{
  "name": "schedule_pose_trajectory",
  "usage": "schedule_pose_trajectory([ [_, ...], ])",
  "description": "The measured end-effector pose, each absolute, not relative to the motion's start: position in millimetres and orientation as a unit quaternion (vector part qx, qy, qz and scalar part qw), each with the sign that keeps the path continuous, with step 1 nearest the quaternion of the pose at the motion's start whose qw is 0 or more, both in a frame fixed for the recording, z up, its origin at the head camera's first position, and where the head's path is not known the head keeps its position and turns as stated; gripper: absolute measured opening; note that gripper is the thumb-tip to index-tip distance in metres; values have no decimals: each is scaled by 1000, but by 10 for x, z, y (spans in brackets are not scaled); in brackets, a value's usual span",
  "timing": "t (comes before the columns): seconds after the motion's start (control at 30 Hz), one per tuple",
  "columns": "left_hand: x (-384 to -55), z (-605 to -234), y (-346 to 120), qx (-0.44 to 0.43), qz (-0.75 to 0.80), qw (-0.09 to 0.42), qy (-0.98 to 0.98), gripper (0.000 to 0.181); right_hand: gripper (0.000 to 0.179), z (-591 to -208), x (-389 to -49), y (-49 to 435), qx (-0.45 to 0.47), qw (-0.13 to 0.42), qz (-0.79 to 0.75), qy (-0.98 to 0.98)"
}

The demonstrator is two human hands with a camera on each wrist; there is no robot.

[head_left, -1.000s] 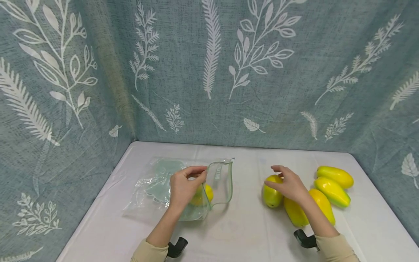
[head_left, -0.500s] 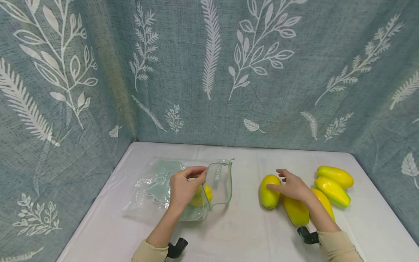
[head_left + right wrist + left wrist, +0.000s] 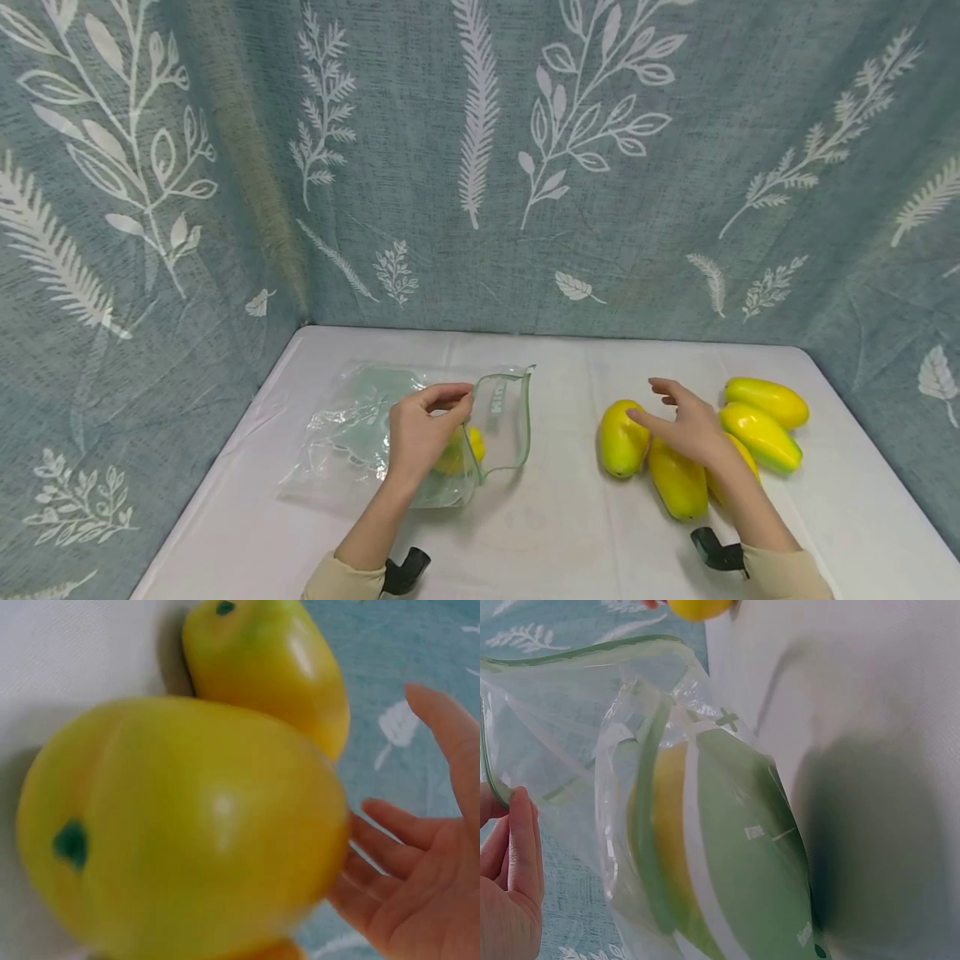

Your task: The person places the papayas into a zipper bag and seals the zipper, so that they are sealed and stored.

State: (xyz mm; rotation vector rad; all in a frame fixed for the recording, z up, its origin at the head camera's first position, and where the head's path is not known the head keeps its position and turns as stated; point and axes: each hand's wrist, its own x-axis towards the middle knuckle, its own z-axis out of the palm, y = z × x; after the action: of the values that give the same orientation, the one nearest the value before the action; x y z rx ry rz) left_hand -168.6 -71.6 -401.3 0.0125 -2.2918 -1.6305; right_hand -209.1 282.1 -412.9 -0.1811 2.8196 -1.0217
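My left hand pinches the open rim of a clear zip bag between thumb and fingers; the bag lies on its side, mouth facing right. Inside it a yellow mango shows, partly behind the film and green print. My right hand holds nothing and hovers with fingers spread over a yellow-green mango. The thumb overlaps the edge of the leftmost loose mango in the head view. From the right wrist, the nearer mango sits beside the open palm.
Another mango is partly hidden behind my right wrist. Two more lie farther right, one yellow and one with a green end. A white cloth covers the table, with a leaf-patterned curtain around its back and sides.
My right hand has drawn back to the right from the leftmost loose mango, uncovering it and the one beside it. My left hand and the bag have stayed in place.
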Motion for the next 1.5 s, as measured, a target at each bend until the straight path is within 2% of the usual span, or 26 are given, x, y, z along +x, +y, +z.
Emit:
schedule_pose_trajectory([
  [0.27,-1675,-4017,-734,8,-573,167,-802,10,85,-4065,-1831,3013,-9,1,-338,941],
  [0.6,-1683,-4028,-732,0,-575,172,-800,10,85,-4128,-1518,3280,46,-26,-319,946],
  [0.77,-1687,-4039,-735,-3,-574,173,-800,11,85,-4180,-1421,3422,65,-7,-294,954],
  [1.1,-1685,-4031,-730,-7,-577,175,-798,11,102,-4263,-1404,3560,81,76,-289,951],
  [1.27,-1684,-4026,-722,-6,-578,172,-798,12,107,-4322,-1414,3569,81,85,-301,946],
  [1.5,-1693,-4036,-718,-9,-574,175,-800,12,106,-4403,-1434,3590,95,94,-313,940],
])
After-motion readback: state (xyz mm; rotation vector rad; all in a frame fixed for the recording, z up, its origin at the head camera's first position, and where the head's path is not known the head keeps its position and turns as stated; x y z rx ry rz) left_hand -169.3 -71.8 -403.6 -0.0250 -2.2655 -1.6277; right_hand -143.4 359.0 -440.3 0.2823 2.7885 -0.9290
